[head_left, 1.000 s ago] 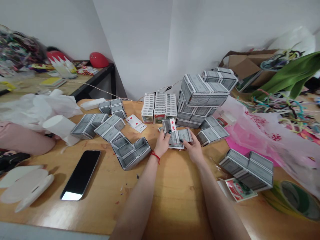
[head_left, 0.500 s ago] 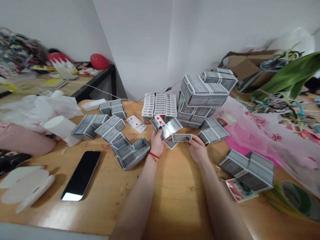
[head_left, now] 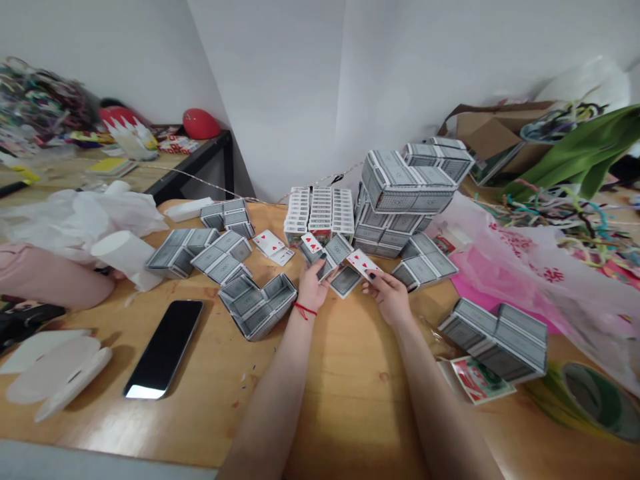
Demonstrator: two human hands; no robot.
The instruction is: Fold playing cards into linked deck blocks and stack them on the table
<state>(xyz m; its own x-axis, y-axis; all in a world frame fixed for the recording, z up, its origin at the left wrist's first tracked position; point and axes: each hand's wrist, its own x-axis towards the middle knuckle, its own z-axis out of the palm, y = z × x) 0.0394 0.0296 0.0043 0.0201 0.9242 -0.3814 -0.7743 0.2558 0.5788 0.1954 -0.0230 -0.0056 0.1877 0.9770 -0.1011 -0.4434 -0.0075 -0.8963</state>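
My left hand (head_left: 313,288), with a red cord on its wrist, is closed on a folded playing-card piece (head_left: 338,249) with grey patterned backs. A heart card (head_left: 312,244) shows face up at that piece's left end. Between the thumb and fingers of my right hand (head_left: 389,295) is a playing card (head_left: 361,263), its red-heart face turned up, close to the piece's right side. Below them a card (head_left: 345,283) lies back up on the table. Left of my left hand stands an open-topped box piece made of cards (head_left: 257,307).
Rows of card boxes (head_left: 320,210) stand behind my hands, beside a tall stack of card blocks (head_left: 407,190). More card blocks (head_left: 183,252) lie at the left and right. A phone (head_left: 164,350), a pink cylindrical object (head_left: 53,277) and tape (head_left: 595,400) are on the table.
The card in my right hand has turned from its grey back to its heart face. The piece in my left hand has tilted, and the card on the table is more exposed.
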